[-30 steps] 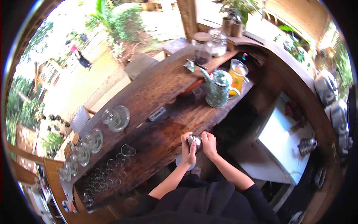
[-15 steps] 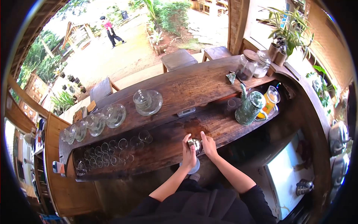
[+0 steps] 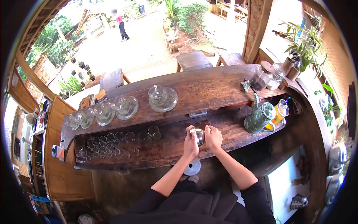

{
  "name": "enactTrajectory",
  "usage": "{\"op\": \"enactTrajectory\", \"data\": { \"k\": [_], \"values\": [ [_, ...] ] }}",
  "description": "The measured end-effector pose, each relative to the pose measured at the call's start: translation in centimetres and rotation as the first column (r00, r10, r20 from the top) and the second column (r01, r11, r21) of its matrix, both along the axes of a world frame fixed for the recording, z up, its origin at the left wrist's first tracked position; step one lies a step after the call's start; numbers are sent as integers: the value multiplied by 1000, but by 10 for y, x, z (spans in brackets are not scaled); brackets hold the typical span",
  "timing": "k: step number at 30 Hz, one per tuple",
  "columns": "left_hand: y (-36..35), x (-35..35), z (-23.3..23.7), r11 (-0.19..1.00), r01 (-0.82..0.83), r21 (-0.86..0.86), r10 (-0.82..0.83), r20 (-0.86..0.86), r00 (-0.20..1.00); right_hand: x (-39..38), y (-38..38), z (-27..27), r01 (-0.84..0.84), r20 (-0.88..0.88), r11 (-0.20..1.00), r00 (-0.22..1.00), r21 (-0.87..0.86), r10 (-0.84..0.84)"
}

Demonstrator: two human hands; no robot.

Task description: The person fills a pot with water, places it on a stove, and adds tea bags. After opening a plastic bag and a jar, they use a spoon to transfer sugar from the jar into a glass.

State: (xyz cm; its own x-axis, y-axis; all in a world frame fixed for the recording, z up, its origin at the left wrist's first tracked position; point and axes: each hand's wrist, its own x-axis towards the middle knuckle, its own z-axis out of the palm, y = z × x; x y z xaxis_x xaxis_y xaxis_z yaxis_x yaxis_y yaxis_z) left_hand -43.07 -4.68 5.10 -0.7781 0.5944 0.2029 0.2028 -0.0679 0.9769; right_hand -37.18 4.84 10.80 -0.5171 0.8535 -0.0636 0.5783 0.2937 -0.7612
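My left hand (image 3: 191,145) and my right hand (image 3: 213,139) are closed on either side of a small, shiny, rounded metal vessel (image 3: 200,137). They hold it over the lower wooden shelf of the counter (image 3: 175,149); its exact kind is hard to make out. Left of my hands, a clear glass (image 3: 153,132) stands on that shelf, with rows of glasses (image 3: 100,145) farther left. To the right are a green speckled enamel pot (image 3: 260,118) and a glass pitcher of orange drink (image 3: 279,113).
On the upper counter are glass cups on saucers (image 3: 163,99) and two lidded jars (image 3: 262,75). A round light-coloured object (image 3: 192,168) is below my forearms. A white surface (image 3: 285,188) lies lower right. Stools (image 3: 194,61) line the far side; a person (image 3: 121,26) is outside.
My right hand's fingers, stretched along the metal vessel before, are now curled around its side. The camera view has shifted, and the person outside has changed stance.
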Motion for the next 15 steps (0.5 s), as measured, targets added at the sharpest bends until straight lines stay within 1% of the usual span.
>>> {"op": "enactTrajectory", "data": {
  "k": [1,3,4,5,7,8,10,12,14,15],
  "values": [
    [3,-1,-2,1000,-5,3,5,0,1000,-2,2,1,-5,0,1000,1000,3,5],
    [7,-2,-3,996,-1,92,-11,128,992,-5,3,0,-27,-5,998,1000,57,28],
    [7,-2,-4,995,-5,96,-8,138,990,-6,1,4,-22,-62,993,998,117,30],
    [7,-2,-4,995,-12,96,-1,138,990,-8,0,2,-29,-61,993,997,117,37],
    [10,0,-11,968,-69,241,7,249,968,-10,2,-2,-59,-81,981,994,187,76],
    [11,0,-14,962,-76,263,-10,310,951,-11,3,-4,-58,-80,981,994,187,74],
    [9,-2,-15,962,-55,269,-36,322,946,-13,2,-4,-68,-110,954,988,293,104],
    [9,-2,-12,961,-37,274,-61,339,939,-16,3,2,-86,-112,942,985,325,129],
    [17,-6,-2,927,-93,363,-23,304,952,-22,8,12,-119,-117,917,977,380,176],
    [24,-10,3,927,-96,362,-21,307,952,-28,10,20,-123,-114,917,977,379,178]
  ]
}}
